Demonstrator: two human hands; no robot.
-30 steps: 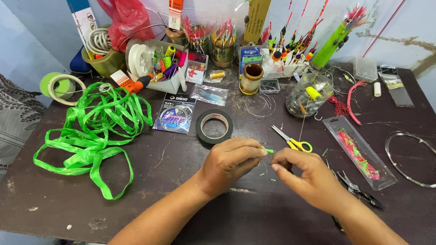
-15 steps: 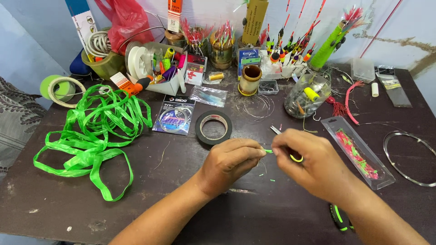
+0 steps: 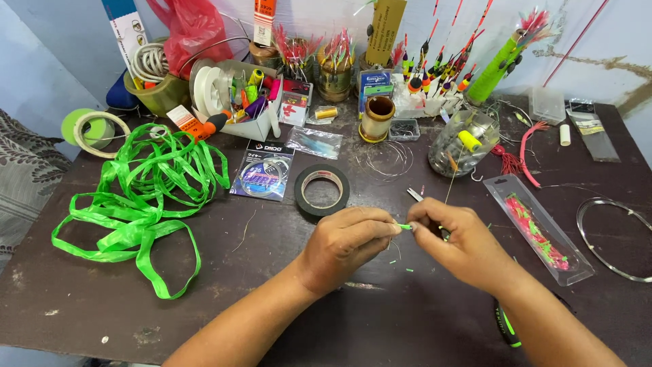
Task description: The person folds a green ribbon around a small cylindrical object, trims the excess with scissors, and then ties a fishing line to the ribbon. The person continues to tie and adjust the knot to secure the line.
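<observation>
Green plastic ribbon sprawls in loose loops over the left part of the dark table, with a roll of pale tape lying flat behind it near the edge. Next to the right, a flat packet of coiled wire and a roll of black tape lie within easy reach, just beyond the hands. Along the back wall stand tubs and cups crowded with fishing floats and small parts, kept upright so that the slim pieces do not roll about.

At the middle, the left hand is closed narrowly, thumb and forefinger pinching a tiny bright green piece. The right hand meets it from the other side, its fingertips also pinched tight on or right against that piece, so the two hands touch across it. It is held just above the table, close under the eyes, probably because it is too small to work lying flat. A few green scraps lie on the table below.

Further right, a clear glass jar stands upright, then a long clear packet of pink and green bits, and a wire ring near the right edge.
</observation>
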